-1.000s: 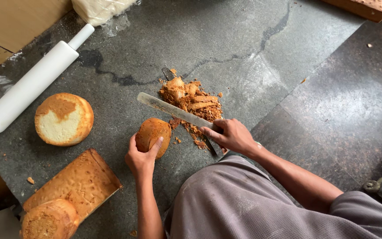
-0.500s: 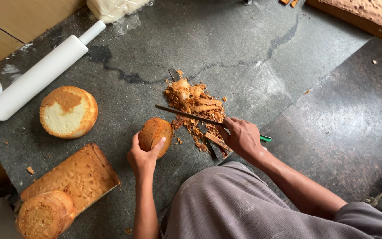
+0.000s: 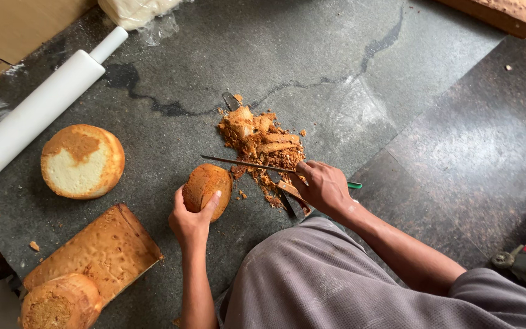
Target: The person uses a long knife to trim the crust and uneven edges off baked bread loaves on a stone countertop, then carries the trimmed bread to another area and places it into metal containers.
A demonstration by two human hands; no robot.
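- I see my left hand (image 3: pixel 191 220) with fingers curled around a small round brown-crusted cake (image 3: pixel 207 187), standing on edge on the dark grey stone counter (image 3: pixel 336 73), as it did a second ago.
- My right hand (image 3: pixel 324 186) is clenched on the handle of a long thin-bladed knife (image 3: pixel 245 163); the blade, broad face up a second ago, now shows edge-on and level above the cake's top.
- The heap of orange-brown crust trimmings (image 3: pixel 262 141) just beyond looks unchanged, so I judge another paring pass is lined up.
- A larger round sponge cake, partly trimmed (image 3: pixel 81 161), lies untouched to the left.
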